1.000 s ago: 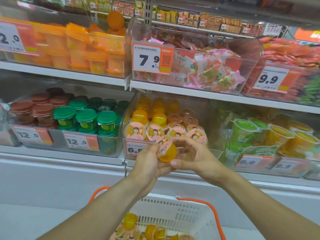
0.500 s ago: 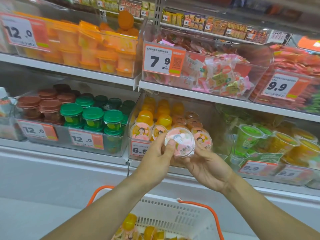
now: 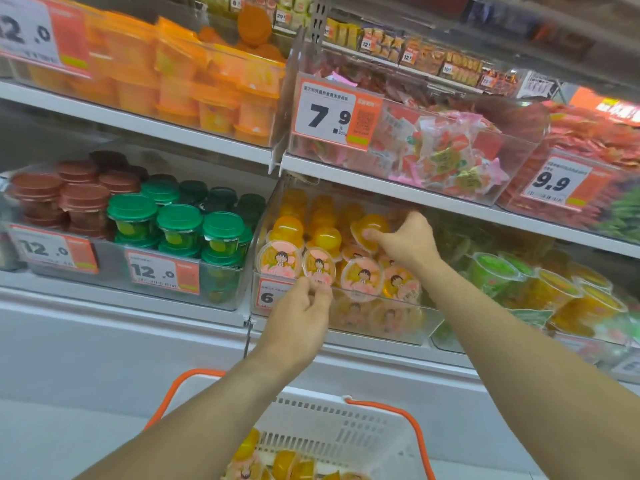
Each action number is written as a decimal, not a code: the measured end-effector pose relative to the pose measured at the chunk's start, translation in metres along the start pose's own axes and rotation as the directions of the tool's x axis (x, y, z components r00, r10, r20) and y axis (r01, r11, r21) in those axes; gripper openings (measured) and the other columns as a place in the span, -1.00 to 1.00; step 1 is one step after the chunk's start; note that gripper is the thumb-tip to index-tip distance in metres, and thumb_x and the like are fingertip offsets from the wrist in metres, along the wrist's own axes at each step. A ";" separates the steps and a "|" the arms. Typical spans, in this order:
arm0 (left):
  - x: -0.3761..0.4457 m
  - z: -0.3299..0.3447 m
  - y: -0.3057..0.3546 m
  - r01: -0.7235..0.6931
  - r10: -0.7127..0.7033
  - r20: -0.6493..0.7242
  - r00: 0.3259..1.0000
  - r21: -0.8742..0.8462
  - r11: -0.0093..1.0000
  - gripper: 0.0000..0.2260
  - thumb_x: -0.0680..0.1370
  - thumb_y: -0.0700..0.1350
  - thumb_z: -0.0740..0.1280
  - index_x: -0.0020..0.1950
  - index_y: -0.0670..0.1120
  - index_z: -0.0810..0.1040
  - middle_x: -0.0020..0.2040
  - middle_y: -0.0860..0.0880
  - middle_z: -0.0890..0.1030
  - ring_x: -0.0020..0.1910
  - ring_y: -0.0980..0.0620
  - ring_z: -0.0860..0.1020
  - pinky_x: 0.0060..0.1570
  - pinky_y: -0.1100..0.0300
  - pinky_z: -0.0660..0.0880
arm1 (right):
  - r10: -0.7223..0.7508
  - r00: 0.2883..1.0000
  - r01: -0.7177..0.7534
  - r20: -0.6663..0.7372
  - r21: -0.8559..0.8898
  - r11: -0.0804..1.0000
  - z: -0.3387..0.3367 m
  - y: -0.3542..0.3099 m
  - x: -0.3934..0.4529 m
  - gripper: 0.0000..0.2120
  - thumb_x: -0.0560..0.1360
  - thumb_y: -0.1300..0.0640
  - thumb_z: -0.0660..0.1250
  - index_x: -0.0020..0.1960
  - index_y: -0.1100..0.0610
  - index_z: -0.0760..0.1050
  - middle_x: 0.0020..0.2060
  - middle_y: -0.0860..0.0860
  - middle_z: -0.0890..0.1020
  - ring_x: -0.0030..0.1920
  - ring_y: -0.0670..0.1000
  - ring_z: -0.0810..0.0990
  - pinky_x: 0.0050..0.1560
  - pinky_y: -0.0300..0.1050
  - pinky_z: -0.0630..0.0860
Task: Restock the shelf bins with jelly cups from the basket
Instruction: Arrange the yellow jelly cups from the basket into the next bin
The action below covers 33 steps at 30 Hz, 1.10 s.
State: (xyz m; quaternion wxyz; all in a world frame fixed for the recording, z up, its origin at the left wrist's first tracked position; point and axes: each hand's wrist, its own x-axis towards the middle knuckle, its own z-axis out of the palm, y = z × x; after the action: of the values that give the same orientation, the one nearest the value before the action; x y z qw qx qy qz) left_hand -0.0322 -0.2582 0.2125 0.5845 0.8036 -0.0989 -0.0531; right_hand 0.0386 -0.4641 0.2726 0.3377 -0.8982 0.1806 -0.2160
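- The right hand (image 3: 407,242) reaches into the clear shelf bin (image 3: 381,327) at centre and holds a yellow jelly cup (image 3: 369,228), thumb on its domed side and fingers curled round it, the cup tilted above the others.
- The left hand (image 3: 304,308) is at the bin's front edge, toward 7 o'clock of the right hand. Its fingertips pinch the rim of a front-row cup (image 3: 318,266) with a cartoon lid; that cup stands on edge, lid facing out.
- The bin is packed with more jelly cups: cartoon lids face out along the front and yellow domes are stacked behind.
- The white basket (image 3: 343,434) with orange handles sits at 6 o'clock at the lower edge of view, between the forearms, with several yellow jelly cups inside.
- At 9 o'clock of the task bin is a bin of green-lidded cups (image 3: 180,223), with brown-lidded cups (image 3: 62,199) further left.
- At 12 o'clock, on the shelf above, is a bin of wrapped sweets behind a 7.9 price tag (image 3: 329,116).
- At 3 o'clock is a bin of green and yellow cups (image 3: 540,285).
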 end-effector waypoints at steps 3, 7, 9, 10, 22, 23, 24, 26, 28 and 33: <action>-0.001 0.001 0.000 -0.010 0.009 -0.028 1.000 -0.023 1.000 -0.74 0.69 0.02 0.13 -0.09 -0.07 0.48 -0.20 -0.01 0.55 -0.19 0.04 0.49 -0.24 0.17 0.38 | 0.036 0.998 -0.021 0.057 -0.240 0.971 0.018 -0.005 0.025 -0.63 0.34 -0.10 0.56 -0.12 0.16 0.53 -0.17 0.07 0.63 -0.12 0.09 0.63 -0.21 -0.09 0.51; -0.001 0.000 -0.002 -0.026 0.024 -0.043 0.999 -0.045 0.999 -0.73 0.69 -0.01 0.12 -0.11 -0.07 0.50 -0.19 -0.01 0.56 -0.16 0.04 0.51 -0.19 0.15 0.41 | 0.005 0.992 0.042 0.124 -0.377 0.925 0.036 0.000 0.049 -0.60 0.39 -0.05 0.52 0.10 0.18 0.58 0.02 0.06 0.63 0.01 0.10 0.63 0.05 -0.08 0.59; 0.000 0.000 -0.005 -0.030 0.028 -0.042 0.999 -0.039 0.999 -0.73 0.69 -0.01 0.12 -0.11 -0.06 0.51 -0.16 -0.01 0.57 -0.13 0.06 0.51 -0.18 0.19 0.42 | -0.023 0.991 0.074 0.134 -0.386 0.919 0.040 0.001 0.052 -0.56 0.38 -0.08 0.53 0.12 0.18 0.57 0.02 0.09 0.64 0.00 0.11 0.64 0.06 -0.05 0.59; 0.001 0.000 -0.005 -0.032 0.030 -0.044 0.999 -0.037 0.999 -0.73 0.69 -0.02 0.12 -0.11 -0.05 0.51 -0.17 -0.01 0.58 -0.13 0.05 0.51 -0.17 0.17 0.43 | -0.040 0.989 0.095 0.140 -0.405 0.909 0.039 0.000 0.052 -0.55 0.38 -0.09 0.52 0.12 0.18 0.57 0.01 0.10 0.63 -0.01 0.12 0.63 0.06 -0.03 0.59; -0.004 0.011 -0.033 -0.027 -0.007 0.162 0.987 0.205 0.978 -0.77 0.64 -0.05 0.19 -0.05 -0.13 0.57 -0.16 -0.12 0.66 -0.13 -0.12 0.61 -0.09 -0.02 0.55 | -0.439 0.874 0.456 -0.209 0.039 0.889 0.009 0.040 -0.089 -0.87 0.41 0.35 0.31 -0.15 0.14 0.51 -0.21 0.00 0.55 -0.24 -0.06 0.50 -0.19 -0.21 0.43; -0.005 0.015 -0.042 -0.026 -0.047 0.239 0.970 0.290 0.957 -0.77 0.64 -0.04 0.20 -0.04 -0.14 0.56 -0.14 -0.12 0.65 -0.12 -0.13 0.62 -0.15 0.02 0.54 | -0.465 0.866 0.484 -0.182 0.070 0.872 0.018 0.048 -0.109 -0.86 0.40 0.36 0.31 -0.15 0.15 0.49 -0.22 -0.01 0.52 -0.23 -0.07 0.47 -0.19 -0.25 0.39; -0.008 0.019 -0.054 -0.034 -0.099 0.314 0.944 0.393 0.919 -0.77 0.63 -0.04 0.20 -0.05 -0.15 0.54 -0.13 -0.11 0.65 -0.12 -0.13 0.61 -0.18 0.06 0.51 | -0.475 0.873 0.485 -0.114 0.084 0.871 0.030 0.059 -0.131 -0.85 0.41 0.36 0.31 -0.14 0.13 0.47 -0.21 -0.03 0.49 -0.23 -0.12 0.44 -0.19 -0.30 0.36; -0.018 0.029 -0.085 -0.060 -0.250 0.425 0.870 0.595 0.802 -0.77 0.63 -0.04 0.19 -0.05 -0.16 0.53 -0.07 -0.12 0.64 -0.10 -0.12 0.59 -0.15 0.09 0.49 | -0.415 0.893 0.415 0.175 0.042 0.909 0.057 0.090 -0.179 -0.88 0.47 0.29 0.31 -0.07 0.09 0.45 -0.15 -0.06 0.47 -0.20 -0.12 0.44 -0.15 -0.26 0.38; -0.034 0.038 -0.121 -0.066 -0.452 0.470 0.758 0.745 0.664 -0.75 0.63 -0.04 0.19 0.09 -0.18 0.57 0.03 -0.21 0.64 -0.12 -0.11 0.59 -0.11 0.06 0.52 | -0.194 0.818 0.324 0.542 -0.155 0.933 0.087 0.133 -0.226 -0.89 0.52 0.18 0.28 0.05 0.07 0.46 -0.03 -0.02 0.50 -0.07 -0.02 0.50 -0.03 -0.10 0.47; -0.093 0.060 -0.218 -0.031 -0.692 0.403 0.599 0.875 0.482 -0.77 0.68 -0.12 0.13 0.14 -0.19 0.52 -0.12 -0.14 0.49 -0.24 -0.01 0.45 -0.24 0.12 0.41 | 0.376 0.492 0.034 0.786 -0.448 0.893 0.109 0.222 -0.313 -0.91 0.55 0.16 0.27 0.04 0.12 0.41 -0.08 0.09 0.52 -0.13 0.07 0.48 -0.09 0.02 0.48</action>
State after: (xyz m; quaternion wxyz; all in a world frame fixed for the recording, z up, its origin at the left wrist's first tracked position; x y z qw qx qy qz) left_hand -0.1134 -0.2284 -0.0161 0.0273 0.8856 -0.1562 -0.4366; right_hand -0.2088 -0.4165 -0.0367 0.2079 -0.9112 0.1210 0.3343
